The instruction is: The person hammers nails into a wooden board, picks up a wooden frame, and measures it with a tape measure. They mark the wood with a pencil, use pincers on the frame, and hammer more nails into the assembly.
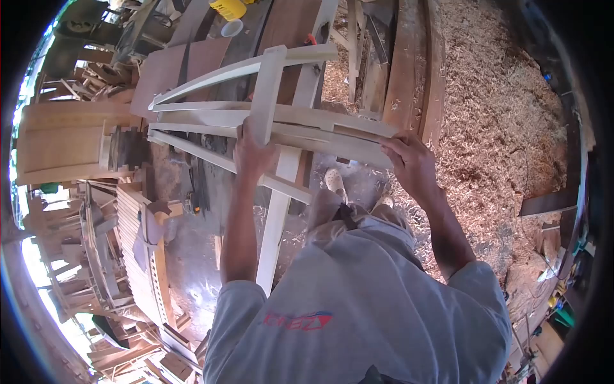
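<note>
Several pale curved wooden pieces (pixel 211 112) lie side by side over the workbench, their narrow ends together at the left. A flat pale board (pixel 267 89) stands across them. My left hand (pixel 253 150) is closed round the lower end of this board, just above the lower curved pieces. On the right, my right hand (pixel 409 163) grips the right end of the middle curved pieces, its fingers over the top edge and the thumb hidden. One straighter strip (pixel 224 161) runs below my left hand toward my legs.
A yellow container (pixel 229 9) and a white cup (pixel 232 28) stand at the top of the bench. Wood shavings (pixel 492 128) cover the floor at the right. Stacked timber and a panel (pixel 70 137) are at the left. A long pale plank (pixel 273 237) slants below.
</note>
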The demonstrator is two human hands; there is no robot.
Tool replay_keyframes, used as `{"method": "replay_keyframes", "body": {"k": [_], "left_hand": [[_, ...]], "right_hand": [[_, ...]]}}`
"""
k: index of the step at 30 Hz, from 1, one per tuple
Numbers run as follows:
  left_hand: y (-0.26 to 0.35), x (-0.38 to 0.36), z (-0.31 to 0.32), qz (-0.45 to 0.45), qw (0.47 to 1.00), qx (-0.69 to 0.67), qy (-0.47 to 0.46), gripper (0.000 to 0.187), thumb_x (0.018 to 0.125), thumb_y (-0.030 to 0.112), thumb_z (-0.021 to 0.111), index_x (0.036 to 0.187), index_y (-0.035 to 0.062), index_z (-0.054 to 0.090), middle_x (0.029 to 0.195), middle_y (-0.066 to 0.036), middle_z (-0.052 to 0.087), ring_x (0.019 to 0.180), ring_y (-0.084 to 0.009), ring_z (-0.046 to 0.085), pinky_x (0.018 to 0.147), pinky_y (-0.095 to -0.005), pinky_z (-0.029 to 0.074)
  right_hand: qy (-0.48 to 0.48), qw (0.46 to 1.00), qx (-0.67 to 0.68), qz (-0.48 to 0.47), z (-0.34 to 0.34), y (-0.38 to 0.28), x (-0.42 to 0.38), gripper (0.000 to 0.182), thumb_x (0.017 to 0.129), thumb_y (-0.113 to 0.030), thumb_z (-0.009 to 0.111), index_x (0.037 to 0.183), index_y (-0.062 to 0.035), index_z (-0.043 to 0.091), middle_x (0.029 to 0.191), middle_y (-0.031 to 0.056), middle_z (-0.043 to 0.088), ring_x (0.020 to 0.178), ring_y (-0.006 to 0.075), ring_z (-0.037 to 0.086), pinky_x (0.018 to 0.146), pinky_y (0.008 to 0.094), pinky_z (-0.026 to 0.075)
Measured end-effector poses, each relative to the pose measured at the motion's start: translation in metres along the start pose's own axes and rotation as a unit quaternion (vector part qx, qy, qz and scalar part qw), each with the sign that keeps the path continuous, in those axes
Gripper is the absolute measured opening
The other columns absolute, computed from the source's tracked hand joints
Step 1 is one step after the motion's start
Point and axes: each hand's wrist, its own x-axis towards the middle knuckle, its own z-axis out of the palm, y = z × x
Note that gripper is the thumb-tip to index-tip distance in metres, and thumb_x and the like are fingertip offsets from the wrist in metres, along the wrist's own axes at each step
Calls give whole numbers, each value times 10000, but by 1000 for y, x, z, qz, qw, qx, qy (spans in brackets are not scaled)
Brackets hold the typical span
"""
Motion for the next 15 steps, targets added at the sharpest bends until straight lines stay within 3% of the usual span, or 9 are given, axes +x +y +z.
{"method": "replay_keyframes", "body": {"k": [2, 4, 7, 9, 12, 15], "left_hand": [[-8, 0, 4, 63, 997, 30, 25, 752, 725, 155, 716, 1387, 45, 377, 1281, -229, 515, 1102, -475, 570, 906, -532, 502], [-13, 2, 9, 70, 997, 25, 32, 753, 725, 136, 696, 1394, 32, 368, 1280, -237, 509, 1118, -479, 557, 910, -531, 500], [-13, 0, 9, 61, 998, 30, 12, 768, 726, 104, 670, 1412, 3, 340, 1295, -250, 481, 1157, -481, 529, 918, -535, 494], [-12, -3, 7, 29, 999, -28, -29, 815, 742, 119, 694, 1445, -10, 302, 1351, -255, 440, 1212, -473, 491, 990, -541, 442], [-18, -10, 8, 42, 999, 2, -27, 882, 765, 153, 726, 1483, -27, 247, 1400, -260, 398, 1286, -453, 427, 1059, -544, 373], [-4, -35, 11, -13, 997, 60, 36, 916, 787, 182, 739, 1501, -40, 209, 1426, -276, 374, 1332, -434, 376, 1096, -527, 319]], "right_hand": [[-4, 1000, -5, 9, 9, 6, 17, 169, 846, -72, 708, 1015, -82, 716, 851, 87, 658, 788, 269, 661, 632, 355, 530], [13, 994, 21, 109, 14, 12, 24, 185, 856, -89, 715, 1041, -79, 704, 882, 85, 654, 783, 230, 664, 618, 347, 527], [-36, 981, 58, 183, 26, 6, 29, 199, 861, -122, 730, 1050, -71, 695, 938, 87, 653, 787, 187, 659, 612, 320, 520], [-82, 971, 77, 213, 34, 16, 30, 209, 855, -134, 743, 1042, -56, 692, 968, 92, 643, 782, 166, 651, 618, 305, 512], [-16, 974, 93, 206, 40, 43, 45, 222, 867, -145, 732, 1035, -11, 674, 895, 99, 630, 725, 175, 617, 645, 307, 500], [-87, 966, 62, 237, 24, 54, 72, 172, 898, -139, 709, 976, 5, 658, 923, 97, 650, 747, 144, 585, 672, 296, 482]]}}
